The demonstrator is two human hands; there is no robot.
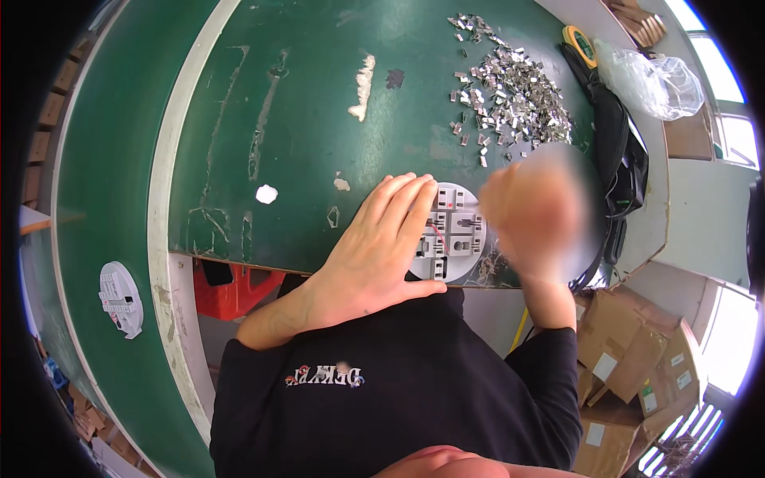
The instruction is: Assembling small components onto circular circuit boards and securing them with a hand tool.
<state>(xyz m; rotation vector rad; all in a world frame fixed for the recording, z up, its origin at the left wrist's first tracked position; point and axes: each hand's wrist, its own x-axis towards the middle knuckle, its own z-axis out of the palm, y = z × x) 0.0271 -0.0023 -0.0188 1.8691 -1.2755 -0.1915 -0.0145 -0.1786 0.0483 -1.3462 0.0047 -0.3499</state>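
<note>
A round light-grey plastic base (464, 224) with raised slots, small metal pieces and a thin red wire lies at the near edge of the green table. My left hand (370, 247) grips its left side, fingers long across the far rim and thumb at the near rim. Just right of the base is my right hand (535, 211), heavily blurred. Its fingers cannot be made out, nor whether anything is in them. Beyond it spreads a heap of small bent silver metal clips (522, 95).
A black bag (617, 147) lies along the table's right edge, by a yellow tape measure (580, 46) and a clear plastic bag (649, 80). Another grey base (121, 299) sits on the green surface at left. A red stool (231, 293) and cardboard boxes (629, 342) stand below.
</note>
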